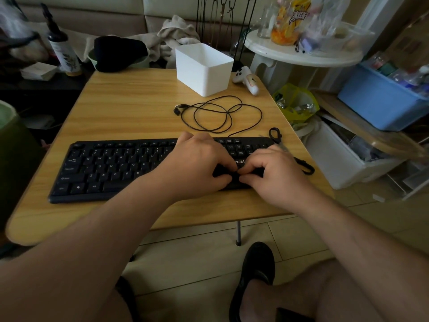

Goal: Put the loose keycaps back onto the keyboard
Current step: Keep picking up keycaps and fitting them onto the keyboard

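Observation:
A black keyboard (pixel 111 168) lies across the front of the wooden table (pixel 130 105). Both of my hands are over its right part, near the arrow-key area. My left hand (pixel 197 163) rests on the keys with its fingers curled down, and its thumb meets the fingertips of my right hand (pixel 274 175). The right hand's fingers are bent and press down at the same spot. Whatever keycap lies between the fingertips is hidden by them. No loose keycaps show elsewhere on the table.
The keyboard's black cable (pixel 220 115) lies coiled behind it. A white plastic box (pixel 204 68) stands at the back, with a white controller (pixel 247 81) to its right. Black-handled scissors (pixel 283 145) lie at the keyboard's right end. A round white side table (pixel 301 54) and storage bins stand to the right.

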A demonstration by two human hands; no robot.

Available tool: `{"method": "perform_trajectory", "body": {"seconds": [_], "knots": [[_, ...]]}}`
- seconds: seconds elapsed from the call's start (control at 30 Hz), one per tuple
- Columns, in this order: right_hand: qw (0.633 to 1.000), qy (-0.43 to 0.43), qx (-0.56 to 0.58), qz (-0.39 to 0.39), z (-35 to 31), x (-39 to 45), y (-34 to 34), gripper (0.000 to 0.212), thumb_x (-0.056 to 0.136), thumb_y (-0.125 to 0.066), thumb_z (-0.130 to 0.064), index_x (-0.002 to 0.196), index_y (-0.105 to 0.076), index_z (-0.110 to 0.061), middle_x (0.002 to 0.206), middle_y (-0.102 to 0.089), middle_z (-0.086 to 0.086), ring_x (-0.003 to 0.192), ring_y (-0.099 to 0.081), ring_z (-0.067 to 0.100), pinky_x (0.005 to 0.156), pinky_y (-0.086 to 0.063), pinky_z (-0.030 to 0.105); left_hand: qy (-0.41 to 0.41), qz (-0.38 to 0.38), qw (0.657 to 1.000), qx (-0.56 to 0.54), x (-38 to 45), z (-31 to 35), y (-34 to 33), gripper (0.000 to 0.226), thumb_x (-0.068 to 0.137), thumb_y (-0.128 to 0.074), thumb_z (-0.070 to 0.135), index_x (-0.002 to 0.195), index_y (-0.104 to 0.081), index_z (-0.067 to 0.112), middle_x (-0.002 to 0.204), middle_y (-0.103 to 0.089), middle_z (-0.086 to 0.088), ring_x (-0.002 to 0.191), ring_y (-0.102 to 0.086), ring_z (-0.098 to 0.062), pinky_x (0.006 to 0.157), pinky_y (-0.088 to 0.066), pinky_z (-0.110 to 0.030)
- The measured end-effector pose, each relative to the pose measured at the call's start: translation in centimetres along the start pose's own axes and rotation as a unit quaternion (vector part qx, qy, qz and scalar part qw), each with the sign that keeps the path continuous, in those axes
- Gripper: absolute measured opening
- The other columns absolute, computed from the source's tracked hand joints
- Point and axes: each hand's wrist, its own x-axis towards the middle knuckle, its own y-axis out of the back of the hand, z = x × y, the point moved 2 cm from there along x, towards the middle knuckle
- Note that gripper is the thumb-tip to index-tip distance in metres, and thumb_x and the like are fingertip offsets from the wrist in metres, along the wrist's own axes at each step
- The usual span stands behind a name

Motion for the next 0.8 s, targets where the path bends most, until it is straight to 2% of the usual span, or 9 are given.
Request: {"method": "perform_trajectory", "body": {"seconds": [0.07, 0.17, 0.27, 0.47, 0.63, 0.8], "knots": [[1.000, 0.000, 0.002, -0.006, -0.1, 0.0, 0.1, 0.012, 0.084, -0.084, -0.027, 0.089, -0.078, -0.037, 0.099, -0.069, -0.020, 0.102, -0.052, 0.012, 0.091, -0.040, 0.022, 0.006, 0.005, 1.000, 0.002, 0.0, 0.2, -0.1, 0.026, 0.089, -0.065, 0.053, 0.114, -0.072, 0.049, 0.110, -0.066, 0.023, 0.114, -0.050, -0.012, 0.094, -0.034, -0.040], [0.999, 0.034, -0.035, 0.005, -0.1, -0.2, 0.2, 0.008, 0.084, -0.083, -0.027, 0.089, -0.080, -0.032, 0.098, -0.070, -0.020, 0.100, -0.053, 0.014, 0.089, -0.048, 0.042, 0.014, -0.001, 1.000, 0.006, 0.1, 0.4, -0.4, 0.026, 0.090, -0.062, 0.054, 0.114, -0.072, 0.050, 0.108, -0.063, 0.021, 0.113, -0.047, -0.013, 0.092, -0.031, -0.038], [0.994, 0.073, -0.079, 0.023, -0.3, -0.4, 0.0, 0.008, 0.086, -0.079, -0.028, 0.093, -0.081, -0.031, 0.099, -0.072, -0.019, 0.099, -0.053, 0.018, 0.083, -0.051, 0.050, 0.021, -0.007, 1.000, 0.005, 0.1, 0.4, -0.5, 0.026, 0.090, -0.060, 0.056, 0.112, -0.073, 0.051, 0.105, -0.062, 0.020, 0.112, -0.046, -0.012, 0.091, -0.030, -0.037], [0.992, 0.087, -0.085, 0.032, -0.1, -0.3, -0.1, 0.010, 0.088, -0.077, -0.026, 0.095, -0.081, -0.032, 0.097, -0.074, -0.018, 0.099, -0.055, 0.018, 0.081, -0.051, 0.050, 0.032, -0.006, 0.999, -0.009, 0.2, 0.4, -0.6, 0.025, 0.089, -0.062, 0.055, 0.111, -0.072, 0.051, 0.106, -0.062, 0.020, 0.113, -0.046, -0.012, 0.092, -0.030, -0.038], [0.986, 0.117, -0.109, 0.047, -0.1, -0.8, 0.0, 0.011, 0.088, -0.076, -0.027, 0.096, -0.080, -0.033, 0.099, -0.073, -0.018, 0.101, -0.054, 0.019, 0.082, -0.048, 0.052, 0.060, 0.020, 0.998, -0.022, 0.0, 0.8, -1.0, 0.023, 0.087, -0.064, 0.056, 0.105, -0.075, 0.048, 0.105, -0.065, 0.020, 0.114, -0.050, -0.013, 0.099, -0.034, -0.042], [0.981, 0.167, -0.073, 0.066, 0.7, -0.9, -0.4, 0.012, 0.089, -0.071, -0.026, 0.091, -0.082, -0.024, 0.100, -0.074, -0.013, 0.099, -0.057, 0.020, 0.077, -0.050, 0.049, 0.076, 0.040, 0.996, -0.027, 0.0, 1.1, -1.3, 0.018, 0.084, -0.067, 0.053, 0.098, -0.075, 0.045, 0.100, -0.067, 0.020, 0.114, -0.052, -0.015, 0.100, -0.036, -0.047]]}}
